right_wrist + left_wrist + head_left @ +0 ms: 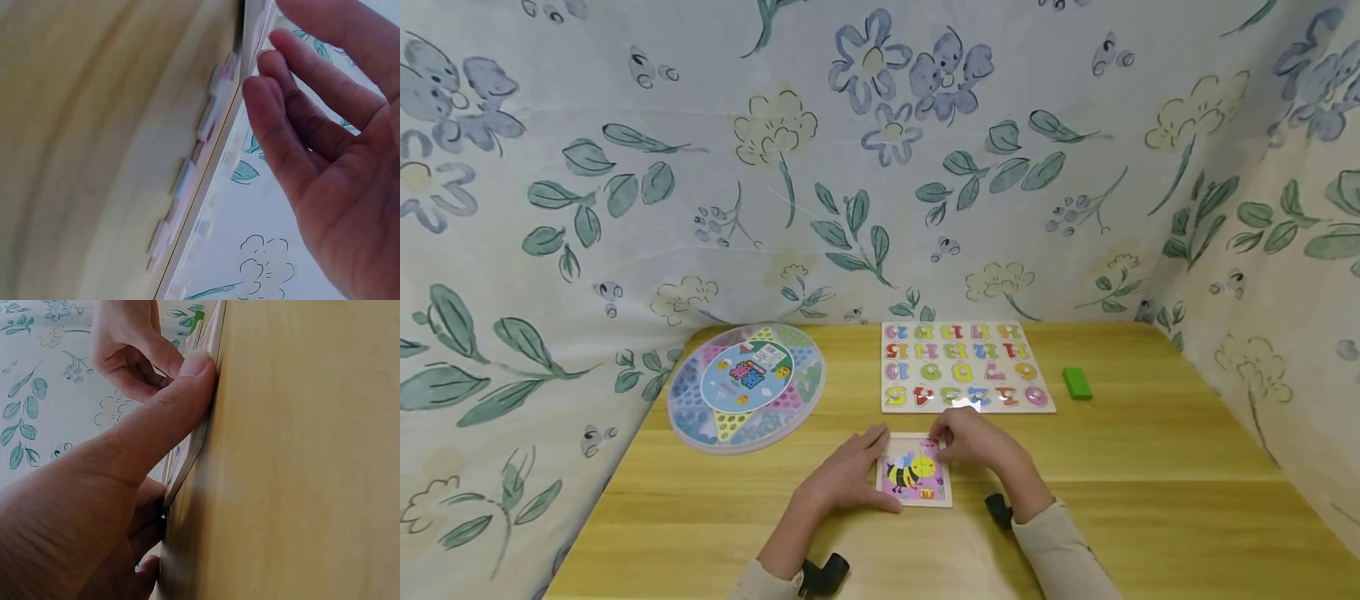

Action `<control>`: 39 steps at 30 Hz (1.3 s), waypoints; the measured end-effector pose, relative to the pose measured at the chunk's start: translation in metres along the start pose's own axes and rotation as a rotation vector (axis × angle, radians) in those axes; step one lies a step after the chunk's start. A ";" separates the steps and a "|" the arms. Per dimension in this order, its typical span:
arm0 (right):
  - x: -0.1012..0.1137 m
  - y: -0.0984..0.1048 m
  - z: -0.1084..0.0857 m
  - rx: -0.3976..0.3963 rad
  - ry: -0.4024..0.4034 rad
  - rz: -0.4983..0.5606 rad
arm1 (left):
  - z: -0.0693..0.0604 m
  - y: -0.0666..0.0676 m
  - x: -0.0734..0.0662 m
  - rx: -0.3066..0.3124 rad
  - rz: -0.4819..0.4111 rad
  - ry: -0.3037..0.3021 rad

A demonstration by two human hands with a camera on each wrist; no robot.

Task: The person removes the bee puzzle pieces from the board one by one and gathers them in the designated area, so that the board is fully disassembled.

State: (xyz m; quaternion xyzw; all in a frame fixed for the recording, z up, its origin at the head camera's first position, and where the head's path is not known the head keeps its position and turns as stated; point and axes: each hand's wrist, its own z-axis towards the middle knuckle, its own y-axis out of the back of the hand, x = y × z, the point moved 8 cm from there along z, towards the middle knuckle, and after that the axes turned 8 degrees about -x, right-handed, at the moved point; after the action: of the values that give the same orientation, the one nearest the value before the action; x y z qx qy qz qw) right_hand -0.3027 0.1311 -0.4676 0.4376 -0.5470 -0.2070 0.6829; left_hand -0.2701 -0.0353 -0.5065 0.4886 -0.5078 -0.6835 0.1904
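Note:
A small jigsaw puzzle (912, 472) with a yellow-and-black bee lies flat on the table in a pale wooden frame. Bare wood shows at its upper left. My left hand (848, 473) holds the frame from the left, thumb along the near edge and fingers by the far left corner; in the left wrist view the thumb (169, 406) presses the frame's edge. At the upper right corner my right hand (976, 440) pinches a puzzle piece, mostly hidden by the fingers. In the right wrist view the right hand's fingers (275, 131) are bent.
A number board (967, 367) lies behind the puzzle, with a green block (1077, 383) to its right. A round Chinese checkers board (747, 387) is at the left. Blurred pink-and-white pieces (181, 181) show along wood in the right wrist view. Patterned cloth (880, 208) hangs behind the table.

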 end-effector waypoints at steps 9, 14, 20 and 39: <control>0.001 -0.006 0.005 0.021 -0.046 -0.018 | 0.001 0.000 0.002 0.013 -0.028 0.025; 0.001 -0.003 0.004 0.020 -0.052 -0.042 | 0.001 0.001 0.000 0.013 -0.039 0.028; 0.000 -0.004 0.005 0.031 -0.061 -0.051 | 0.002 0.002 0.000 0.020 -0.046 0.033; 0.001 -0.003 0.005 0.016 -0.090 -0.077 | 0.000 -0.003 0.003 0.018 -0.048 0.042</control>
State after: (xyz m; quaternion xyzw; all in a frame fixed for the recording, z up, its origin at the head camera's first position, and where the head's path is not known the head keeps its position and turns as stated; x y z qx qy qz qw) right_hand -0.3065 0.1267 -0.4698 0.4539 -0.5617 -0.2483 0.6456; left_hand -0.2712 -0.0363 -0.5102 0.5168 -0.4980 -0.6728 0.1799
